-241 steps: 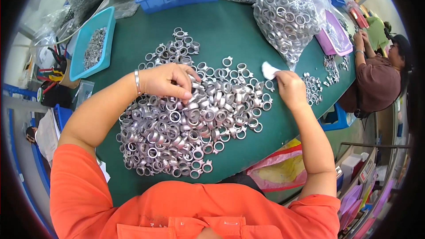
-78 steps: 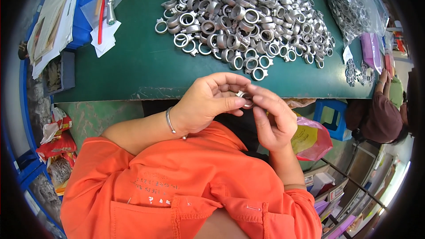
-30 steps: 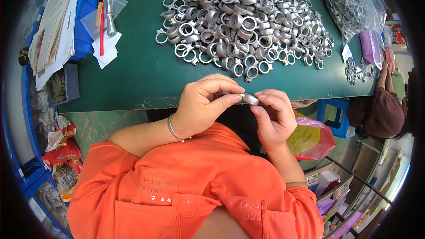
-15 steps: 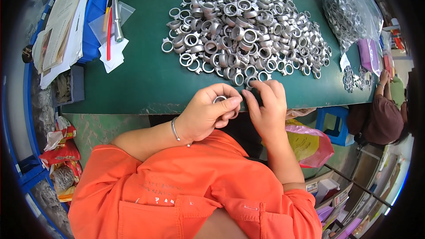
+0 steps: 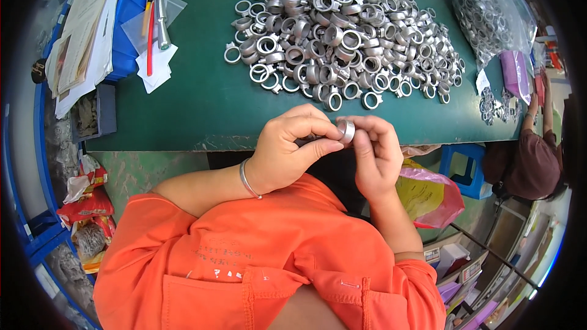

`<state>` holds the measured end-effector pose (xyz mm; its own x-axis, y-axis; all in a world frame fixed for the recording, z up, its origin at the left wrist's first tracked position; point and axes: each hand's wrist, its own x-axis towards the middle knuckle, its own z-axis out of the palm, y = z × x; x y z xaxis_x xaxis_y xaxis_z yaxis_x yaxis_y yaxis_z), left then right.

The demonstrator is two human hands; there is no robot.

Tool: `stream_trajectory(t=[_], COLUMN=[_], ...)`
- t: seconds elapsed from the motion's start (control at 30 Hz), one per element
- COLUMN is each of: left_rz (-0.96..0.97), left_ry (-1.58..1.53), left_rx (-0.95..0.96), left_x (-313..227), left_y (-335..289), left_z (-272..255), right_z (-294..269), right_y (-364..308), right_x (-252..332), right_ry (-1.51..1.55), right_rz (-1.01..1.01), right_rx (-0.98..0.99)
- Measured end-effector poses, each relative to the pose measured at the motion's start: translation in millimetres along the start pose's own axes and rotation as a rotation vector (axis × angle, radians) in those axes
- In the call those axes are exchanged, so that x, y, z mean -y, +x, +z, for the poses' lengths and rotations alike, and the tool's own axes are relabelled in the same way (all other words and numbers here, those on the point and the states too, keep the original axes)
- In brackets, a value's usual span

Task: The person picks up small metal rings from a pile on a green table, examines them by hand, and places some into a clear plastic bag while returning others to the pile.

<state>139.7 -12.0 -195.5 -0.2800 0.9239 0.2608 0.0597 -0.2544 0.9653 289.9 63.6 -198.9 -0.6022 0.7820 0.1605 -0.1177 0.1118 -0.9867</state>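
A silver metal ring (image 5: 347, 131) is held up at the near edge of the green table, between my two hands. My right hand (image 5: 378, 156) pinches it with thumb and fingers from the right. From the left, the thumb and forefinger of my left hand (image 5: 292, 139) close against the same ring. The other left fingers curl under, and whether another ring sits in that palm is hidden. Just beyond my hands lies a big heap of similar rings (image 5: 330, 33), many with a small lug on the side.
Left on the green table (image 5: 202, 85) are a blue tray (image 5: 129, 30) with papers, a red pen (image 5: 150, 49) and a metal rod (image 5: 161, 12). At right lies a clear bag of rings (image 5: 483, 21). A blue stool (image 5: 468, 168) and another person (image 5: 526, 162) are beyond.
My right hand has drawn back from the heap's near edge with a ring. Both hands have come together on it. The other person's arms have shifted.
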Motion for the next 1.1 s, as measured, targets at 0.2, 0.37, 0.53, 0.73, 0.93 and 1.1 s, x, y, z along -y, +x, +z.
stream_trajectory(t=[0.2, 0.37, 0.53, 0.73, 0.93, 1.1], left_rz=[-0.012, -0.037, -0.05, -0.059, -0.643, -0.669], left_ry=[0.062, 0.071, 0.059, 0.085, -0.765, -1.042], left_rx=[0.023, 0.008, 0.019, 0.038, 0.01, 0.04], left_x=[-3, -3, -2, 1, 0, -2], left_y=[-2, -1, -1, 1, 2, 8], left_z=[0, -1, -2, -3, -9, -13], right_z=[-3, -1, 0, 1, -18, -32], right_y=[0, 1, 1, 6, 18, 30], right_x=[0, -3, -3, 9, 4, -4], right_ry=[0.248, 0.284, 0.182, -0.557, -0.745, -0.91], right_rz=[0.088, -0.042, -0.065, -0.551, -0.4, -0.214], right_rx=[0.121, 0.07, 0.056, 0.06, -0.085, 0.009])
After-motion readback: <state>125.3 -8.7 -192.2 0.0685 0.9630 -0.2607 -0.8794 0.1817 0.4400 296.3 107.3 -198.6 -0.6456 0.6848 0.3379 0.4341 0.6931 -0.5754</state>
